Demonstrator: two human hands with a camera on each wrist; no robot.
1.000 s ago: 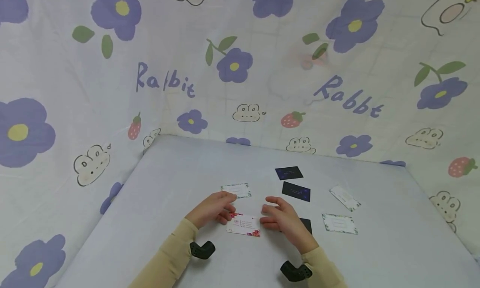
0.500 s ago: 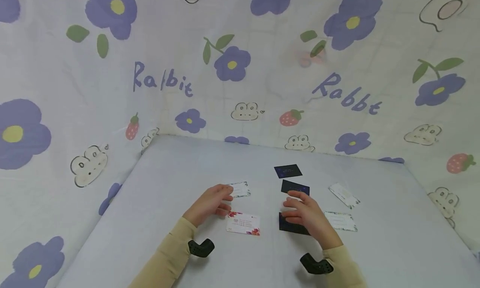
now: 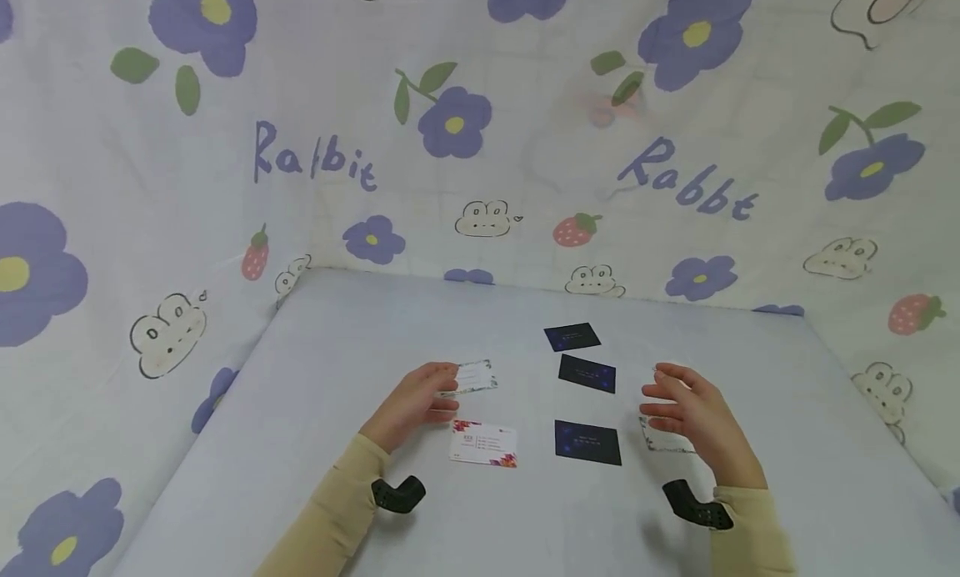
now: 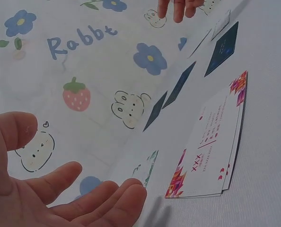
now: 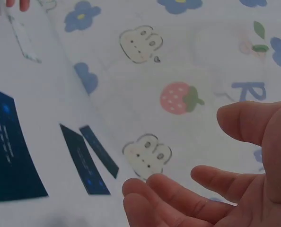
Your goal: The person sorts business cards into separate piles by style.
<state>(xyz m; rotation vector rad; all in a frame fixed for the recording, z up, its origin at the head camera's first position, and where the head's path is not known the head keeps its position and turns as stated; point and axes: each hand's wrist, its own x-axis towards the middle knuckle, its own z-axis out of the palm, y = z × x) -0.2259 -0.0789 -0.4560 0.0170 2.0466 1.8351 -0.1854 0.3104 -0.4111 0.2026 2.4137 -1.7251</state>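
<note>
Left hand point(image 3: 415, 399) fingers relaxed, spread, touching white floral-edged paper card point(image 3: 476, 376). Right hand point(image 3: 692, 412) fingers loosely spread, hovering over second white green-bordered card point(image 3: 654, 440) beneath fingers. We are risking fumbled lift: thin cards lying flat on surface point(image 3: 360, 327), sliding likely.

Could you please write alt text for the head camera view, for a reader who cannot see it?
A person's left hand and right hand hover open over a pale table scattered with cards: three dark cards, a red-flowered white card and green-edged white ones. A flower-and-rabbit printed sheet hangs behind.
</note>
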